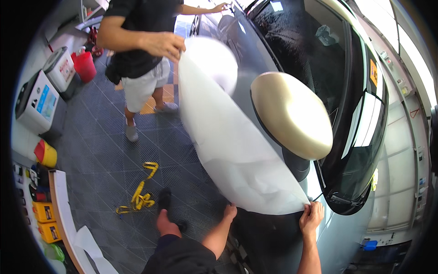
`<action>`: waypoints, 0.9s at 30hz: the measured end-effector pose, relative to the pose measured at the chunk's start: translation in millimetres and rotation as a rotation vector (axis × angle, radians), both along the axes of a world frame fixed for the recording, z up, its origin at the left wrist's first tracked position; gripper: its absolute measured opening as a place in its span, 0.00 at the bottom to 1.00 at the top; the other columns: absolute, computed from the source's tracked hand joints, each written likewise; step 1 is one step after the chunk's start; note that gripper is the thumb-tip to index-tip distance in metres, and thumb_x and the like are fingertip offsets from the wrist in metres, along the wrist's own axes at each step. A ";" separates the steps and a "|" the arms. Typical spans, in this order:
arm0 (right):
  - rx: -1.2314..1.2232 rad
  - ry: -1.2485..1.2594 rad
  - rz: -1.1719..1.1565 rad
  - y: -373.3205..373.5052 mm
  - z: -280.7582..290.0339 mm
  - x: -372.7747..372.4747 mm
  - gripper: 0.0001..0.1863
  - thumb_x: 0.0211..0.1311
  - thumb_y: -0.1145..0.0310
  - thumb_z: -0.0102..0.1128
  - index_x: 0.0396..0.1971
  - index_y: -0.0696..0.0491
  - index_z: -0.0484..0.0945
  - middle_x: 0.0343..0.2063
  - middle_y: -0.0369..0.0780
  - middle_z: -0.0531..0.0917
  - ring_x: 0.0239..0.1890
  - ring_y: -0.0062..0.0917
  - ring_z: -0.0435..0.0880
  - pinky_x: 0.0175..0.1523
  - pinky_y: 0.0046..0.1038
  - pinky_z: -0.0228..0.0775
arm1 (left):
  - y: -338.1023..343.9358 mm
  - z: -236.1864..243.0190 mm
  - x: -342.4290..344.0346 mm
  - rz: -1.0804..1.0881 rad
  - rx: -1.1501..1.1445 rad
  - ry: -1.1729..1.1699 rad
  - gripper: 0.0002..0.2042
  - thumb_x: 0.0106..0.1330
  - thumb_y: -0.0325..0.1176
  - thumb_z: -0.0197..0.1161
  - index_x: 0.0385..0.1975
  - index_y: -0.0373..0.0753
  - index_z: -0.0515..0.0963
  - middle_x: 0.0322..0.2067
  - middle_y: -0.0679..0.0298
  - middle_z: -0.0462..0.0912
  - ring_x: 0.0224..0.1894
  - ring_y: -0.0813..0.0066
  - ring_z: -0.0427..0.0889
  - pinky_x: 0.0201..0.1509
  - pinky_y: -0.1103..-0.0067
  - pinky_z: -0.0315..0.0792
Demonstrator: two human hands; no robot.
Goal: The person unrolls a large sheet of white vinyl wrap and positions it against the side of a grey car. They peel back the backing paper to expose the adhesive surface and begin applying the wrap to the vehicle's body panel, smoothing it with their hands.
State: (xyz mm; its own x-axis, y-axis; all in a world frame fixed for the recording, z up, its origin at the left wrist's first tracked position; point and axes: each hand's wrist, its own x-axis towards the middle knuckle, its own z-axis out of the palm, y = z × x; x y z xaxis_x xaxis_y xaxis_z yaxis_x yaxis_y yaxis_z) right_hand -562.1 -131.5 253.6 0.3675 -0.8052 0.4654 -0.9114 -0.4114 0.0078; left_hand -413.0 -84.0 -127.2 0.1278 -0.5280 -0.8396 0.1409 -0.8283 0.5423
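1. Landmark: gold mirror (294, 116) on parked car (273, 233). White sheet (237, 150) is stretched out left of it & slightly to its near side.
2. R. hand (311, 217), on mirror's near side: sheet corner pinched.
3. L. hand (230, 212), near side & further left of mirror: sheet edge gripped.
4. Far end held by co-worker's hand (164, 45), beyond mirror, left.
5. Prob. best: tension kept even, creases eased out, mirror cleared w/o snagging.

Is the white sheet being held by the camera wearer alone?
No, a co-worker's hand grips the far end of the white sheet, while the wearer's right hand pinches its near corner.
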 end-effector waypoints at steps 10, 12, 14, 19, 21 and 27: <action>0.010 -0.487 0.410 73.4 74.0 164.7 0.05 0.50 0.81 0.63 0.25 0.57 0.77 0.21 0.41 0.78 0.21 0.35 0.78 0.26 0.32 0.68 | 150.9 33.6 321.1 -0.250 -0.287 -0.470 0.21 0.59 0.43 0.61 0.45 0.35 0.81 0.39 0.52 0.86 0.39 0.54 0.85 0.47 0.67 0.76; 0.028 -0.541 0.446 81.6 84.7 196.8 0.04 0.52 0.80 0.65 0.26 0.56 0.78 0.22 0.40 0.79 0.23 0.34 0.79 0.28 0.32 0.70 | 188.3 91.6 383.0 -0.289 -0.175 -0.537 0.16 0.57 0.40 0.61 0.38 0.34 0.83 0.34 0.48 0.85 0.38 0.52 0.85 0.44 0.64 0.75; 0.083 -0.597 0.486 81.9 92.0 229.3 0.03 0.54 0.79 0.63 0.27 0.57 0.79 0.24 0.40 0.79 0.24 0.33 0.80 0.28 0.30 0.71 | 234.8 108.6 433.2 -0.204 -0.057 -0.659 0.15 0.57 0.38 0.60 0.36 0.32 0.82 0.32 0.46 0.84 0.37 0.53 0.85 0.43 0.64 0.74; 0.223 -0.625 0.631 85.2 90.7 303.1 0.02 0.58 0.74 0.65 0.30 0.56 0.82 0.28 0.40 0.80 0.30 0.33 0.82 0.34 0.30 0.75 | 324.9 116.3 476.3 -0.139 0.169 -0.635 0.13 0.57 0.35 0.60 0.31 0.30 0.81 0.29 0.50 0.84 0.33 0.55 0.83 0.41 0.63 0.74; 0.290 -0.648 0.710 91.4 84.9 342.8 0.03 0.59 0.73 0.64 0.31 0.55 0.82 0.30 0.40 0.80 0.34 0.34 0.82 0.39 0.32 0.75 | 359.8 120.5 474.5 -0.221 0.184 -0.609 0.13 0.57 0.36 0.60 0.31 0.31 0.82 0.28 0.52 0.84 0.33 0.58 0.83 0.40 0.65 0.74; 0.308 -0.636 0.817 123.5 67.5 456.8 0.06 0.61 0.66 0.62 0.33 0.52 0.81 0.31 0.39 0.77 0.38 0.35 0.79 0.42 0.37 0.75 | 420.1 98.5 466.6 -0.208 0.098 -0.481 0.14 0.60 0.39 0.62 0.36 0.34 0.83 0.31 0.55 0.85 0.34 0.64 0.84 0.40 0.68 0.76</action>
State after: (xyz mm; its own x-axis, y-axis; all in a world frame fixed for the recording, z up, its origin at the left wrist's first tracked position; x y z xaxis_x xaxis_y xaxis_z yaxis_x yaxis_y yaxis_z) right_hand -105.3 -8.0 321.1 0.6090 -0.5410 0.5800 -0.1608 -0.8003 -0.5777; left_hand 53.6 336.1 -28.7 0.4119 -0.5055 -0.7581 -0.2773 -0.8621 0.4242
